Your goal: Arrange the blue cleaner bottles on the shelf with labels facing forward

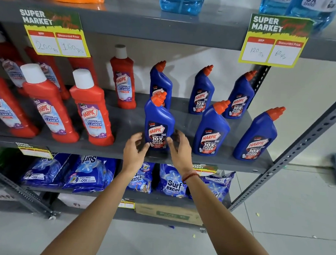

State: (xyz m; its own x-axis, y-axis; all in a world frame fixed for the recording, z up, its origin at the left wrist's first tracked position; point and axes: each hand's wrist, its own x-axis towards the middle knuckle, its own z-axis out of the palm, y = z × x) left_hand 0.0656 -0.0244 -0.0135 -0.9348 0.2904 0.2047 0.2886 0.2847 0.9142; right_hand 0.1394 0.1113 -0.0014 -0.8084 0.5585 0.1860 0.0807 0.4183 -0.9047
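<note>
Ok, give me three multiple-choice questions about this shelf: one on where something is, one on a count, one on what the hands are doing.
1. Where does the bottle between the hands stand?
A. front row, leftmost blue one
B. back row, rightmost
C. lower shelf

2. How many blue cleaner bottles are on this shelf?
A. four
B. six
C. eight

3. How are the hands?
A. both open beside the bottle
B. both lifting it
C. one holds a price tag

Answers:
1 A: the front-left blue bottle leads the front row.
2 B: three stand in front, three behind on the shelf.
3 A: left hand and right hand flank its base, fingers spread.
</note>
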